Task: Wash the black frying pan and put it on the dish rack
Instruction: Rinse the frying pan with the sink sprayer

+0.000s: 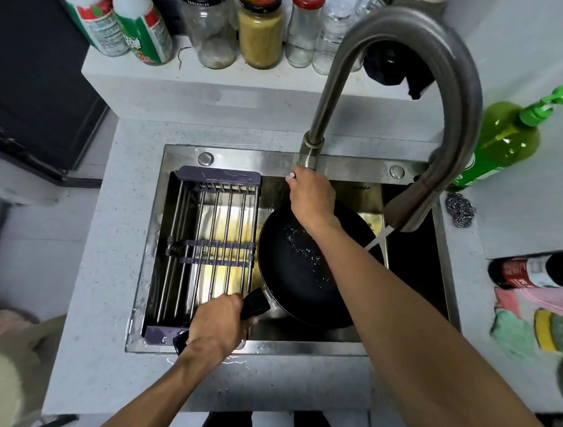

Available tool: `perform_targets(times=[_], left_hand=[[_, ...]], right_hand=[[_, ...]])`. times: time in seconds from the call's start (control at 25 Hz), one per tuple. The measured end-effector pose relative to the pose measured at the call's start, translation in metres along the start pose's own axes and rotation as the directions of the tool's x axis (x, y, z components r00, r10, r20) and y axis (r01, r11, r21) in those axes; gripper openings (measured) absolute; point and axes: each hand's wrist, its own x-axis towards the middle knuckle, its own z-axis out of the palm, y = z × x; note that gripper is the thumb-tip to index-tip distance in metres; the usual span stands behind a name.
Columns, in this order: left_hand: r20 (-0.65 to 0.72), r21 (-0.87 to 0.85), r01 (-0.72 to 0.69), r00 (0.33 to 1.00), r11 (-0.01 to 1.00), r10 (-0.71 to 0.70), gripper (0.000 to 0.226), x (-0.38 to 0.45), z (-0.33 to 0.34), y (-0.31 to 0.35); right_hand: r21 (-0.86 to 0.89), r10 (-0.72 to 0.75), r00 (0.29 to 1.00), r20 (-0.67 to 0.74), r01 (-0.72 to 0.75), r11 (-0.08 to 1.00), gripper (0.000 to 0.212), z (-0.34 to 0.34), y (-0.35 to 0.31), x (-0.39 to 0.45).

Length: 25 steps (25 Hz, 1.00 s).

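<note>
The black frying pan point(299, 268) sits tilted inside the right part of the steel sink point(349, 167), its wet inner face turned up, beads of water lying across it. Its handle point(254, 303) runs down and to the left toward the sink's near edge. The left hand point(217, 323) has its fingers curled tight round that handle, knuckles up; the handle's flared end shows beyond the fingers toward the pan and its tip pokes out behind the wrist. The right hand point(311, 195) reaches across above the pan's far rim to the base of the tall curved faucet point(403, 54); its fingers are bent and seem to close round a small white-tipped lever point(291, 176) there, though how firmly they close is hidden behind the back of the hand. A thin stream of water point(376, 240) falls from the spout onto the pan's right side, under the right forearm. The dish rack point(209, 242), grey bars in a purple frame, spans the left half of the sink just beside the pan. A green soap bottle point(506, 138) stands at the right, a steel scourer point(460, 208) near it
</note>
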Motion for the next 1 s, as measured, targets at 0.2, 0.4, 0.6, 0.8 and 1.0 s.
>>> perform_targets(times=[0.2, 0.4, 0.6, 0.8, 1.0], left_hand=[[0.008, 0.014, 0.002, 1.000, 1.000, -0.002, 0.044, 0.004, -0.001, 0.002], [0.033, -0.071, 0.045, 0.999, 0.996, -0.043, 0.044, -0.003, 0.004, 0.003], [0.022, -0.065, 0.028, 0.999, 0.997, -0.026, 0.041, -0.009, 0.012, 0.015], [0.004, -0.042, 0.053, 0.999, 0.998, -0.052, 0.041, -0.023, 0.021, 0.032], [0.011, -0.062, 0.075, 0.997, 0.995, -0.075, 0.044, -0.035, 0.024, 0.037]], right_hand=[[0.092, 0.178, 0.979, 0.102, -0.187, 0.978, 0.019, -0.014, -0.009, 0.028], [0.423, 0.212, 0.963, 0.167, -0.264, 0.866, 0.017, -0.020, 0.026, -0.090], [0.737, 0.471, 0.853, -0.225, -0.167, 0.655, 0.029, -0.108, 0.084, -0.150], [0.766, 0.051, 0.974, -0.219, 0.140, 0.627, 0.032, -0.177, 0.059, -0.115], [0.741, -0.282, 0.958, 0.050, 0.154, 0.654, 0.052, -0.148, 0.001, -0.123]])
